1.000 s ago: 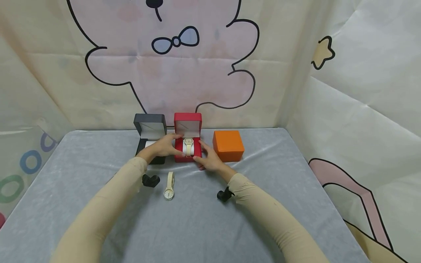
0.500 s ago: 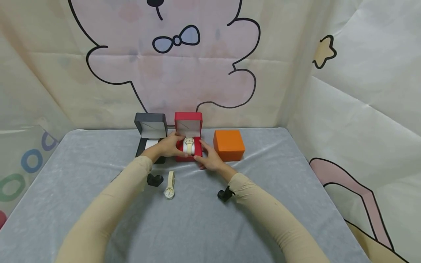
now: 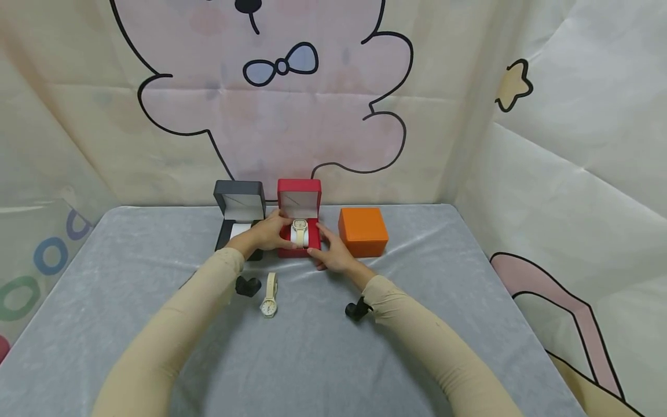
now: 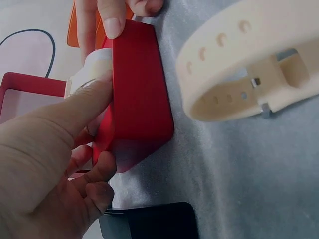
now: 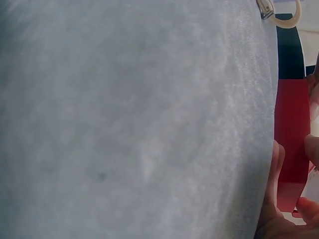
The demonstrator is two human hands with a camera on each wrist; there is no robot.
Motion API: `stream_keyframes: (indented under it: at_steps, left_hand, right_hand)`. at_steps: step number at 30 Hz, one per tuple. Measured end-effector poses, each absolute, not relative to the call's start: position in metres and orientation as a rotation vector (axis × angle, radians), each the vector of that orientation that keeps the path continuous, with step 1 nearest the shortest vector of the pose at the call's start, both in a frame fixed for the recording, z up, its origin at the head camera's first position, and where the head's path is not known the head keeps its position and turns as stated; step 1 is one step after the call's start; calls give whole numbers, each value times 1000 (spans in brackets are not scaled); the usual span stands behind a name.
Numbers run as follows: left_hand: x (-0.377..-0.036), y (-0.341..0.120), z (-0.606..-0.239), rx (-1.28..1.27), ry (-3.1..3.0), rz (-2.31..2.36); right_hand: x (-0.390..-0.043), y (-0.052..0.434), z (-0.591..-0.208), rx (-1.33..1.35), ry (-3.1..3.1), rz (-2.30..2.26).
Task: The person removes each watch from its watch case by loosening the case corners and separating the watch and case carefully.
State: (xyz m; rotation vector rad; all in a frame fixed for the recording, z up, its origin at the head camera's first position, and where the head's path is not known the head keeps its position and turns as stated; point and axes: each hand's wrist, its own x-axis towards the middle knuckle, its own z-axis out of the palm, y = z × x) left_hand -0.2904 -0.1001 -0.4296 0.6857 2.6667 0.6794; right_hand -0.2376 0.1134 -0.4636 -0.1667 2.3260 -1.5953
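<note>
Near the middle of the table's far edge we see the open red box (image 3: 299, 229), its lid upright, with a cream watch (image 3: 299, 231) wrapped on the white cushion inside. Our left hand (image 3: 267, 233) grips the box's left side, forefinger laid on the cushion and the other fingers (image 4: 94, 177) curled at the box's corner, while our right hand (image 3: 331, 250) holds the box's right side with thumb and fingers clamped across its front. A black box (image 3: 238, 214) stands open just left of it, an orange box (image 3: 362, 231) closed just right, and a second cream watch (image 3: 268, 294) lies on the grey table (image 3: 312, 359) nearer the front edge.
</note>
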Motion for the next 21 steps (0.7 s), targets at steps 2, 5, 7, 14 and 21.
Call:
stream_keyframes:
  at_steps: [2,5,7,14,21]
  left_hand:
    - [-290,-99,-429,677,2669,674]
    - [-289,-98,-428,667,2668,673]
    - [-288,-98,-428,664,2665,689]
    - [-285,-101,-436,684,2718,778]
    - [-286,-101,-440,697,2762,857]
  right_hand:
    - [-237,114,-463,-165,2332,-1592]
    - [-237,114,-464,-163,2342,-1581]
    - [-237,114,-465,-156,2348,-1567]
    - [-236,113,-465,-155,2345,-1569]
    - [-238,112,-465,-132,2349,-1580]
